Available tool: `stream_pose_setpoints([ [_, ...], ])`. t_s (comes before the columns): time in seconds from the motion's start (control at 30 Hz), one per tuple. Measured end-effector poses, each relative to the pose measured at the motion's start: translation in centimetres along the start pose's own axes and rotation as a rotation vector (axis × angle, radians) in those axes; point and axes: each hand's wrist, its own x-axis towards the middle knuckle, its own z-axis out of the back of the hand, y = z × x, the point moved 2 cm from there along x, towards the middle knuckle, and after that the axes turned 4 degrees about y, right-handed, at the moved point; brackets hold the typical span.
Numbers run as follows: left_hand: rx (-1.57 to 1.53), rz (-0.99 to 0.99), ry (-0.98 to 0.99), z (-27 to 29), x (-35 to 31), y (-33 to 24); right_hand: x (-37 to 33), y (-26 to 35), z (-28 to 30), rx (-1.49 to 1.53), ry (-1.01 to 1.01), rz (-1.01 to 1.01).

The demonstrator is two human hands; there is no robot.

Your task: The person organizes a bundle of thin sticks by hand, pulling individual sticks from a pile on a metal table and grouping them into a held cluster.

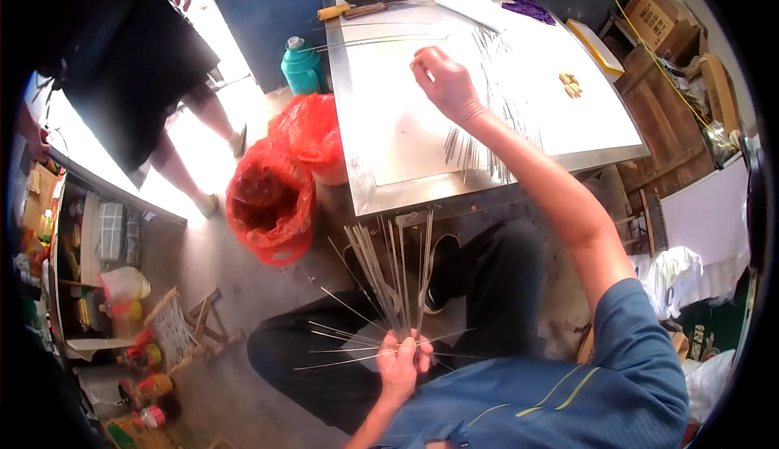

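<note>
My left hand [399,357] is closed around the lower part of a bundle of thin, straight sticks [395,299] over my lap. Most of them fan upward from the fist, while a few stick out sideways. Raised above the white-topped table [381,124], my right hand [446,82] has its fingers curled together. Whatever may be between those fingertips is too small to make out. Just beyond it, a few long thin sticks [365,42] lie across the left edge of the tabletop. More loose thin sticks [487,137] are spread under and beside my right forearm.
Tools with wooden handles [357,11], a white roll [469,12], purple gloves [529,8] and small yellowish pieces [570,85] lie on the table. Red bag-lined buckets [272,206] and a teal flask [301,68] stand left of it. A person [134,68] stands at the doorway.
</note>
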Motion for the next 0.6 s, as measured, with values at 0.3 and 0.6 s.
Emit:
stream_pose_setpoints([
  [0.3, 0.077, -0.064, -0.031, -0.3, 0.2, -1.1, -2.9, 0.8, 0.7, 0.105, 0.091, -0.271],
  [0.6, 0.071, -0.078, -0.022, -0.9, -0.6, -0.7, -12.2, 12.6, 7.2, 0.952, 0.502, -0.937],
])
